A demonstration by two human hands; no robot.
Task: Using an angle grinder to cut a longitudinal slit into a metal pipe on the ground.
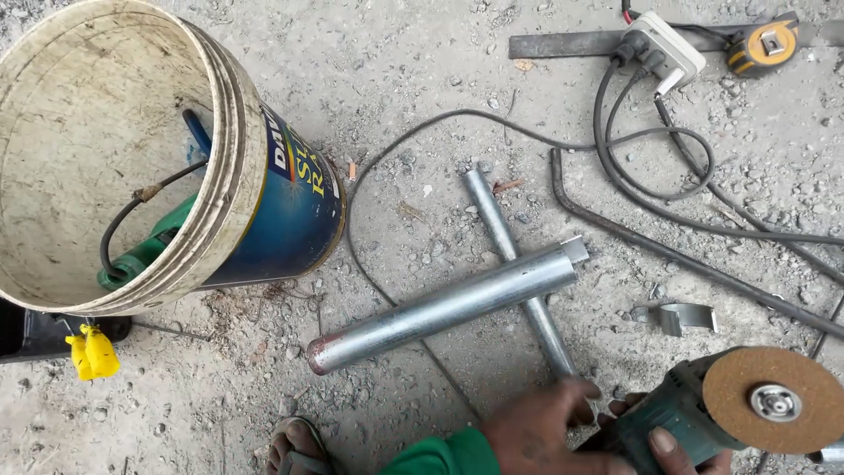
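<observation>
A green angle grinder (681, 413) with a brown abrasive disc (763, 400) sits at the bottom right. My right hand (673, 447) holds its body from below, thumb on top. My left hand (538, 427), in a green sleeve, closes on the grinder's rear end and lies over the near end of a thin steel pipe (510, 255). A thicker galvanised pipe (444, 308) lies across the thin one, forming an X on the concrete floor.
A large paint bucket (290, 207) lies tilted at the left with a green tool and a cable inside. A power strip (664, 44), a tape measure (760, 44) and black cables (651, 189) are at the top right. A bent rebar (694, 259), a metal clip (684, 315) and my sandalled foot (294, 444) are nearby.
</observation>
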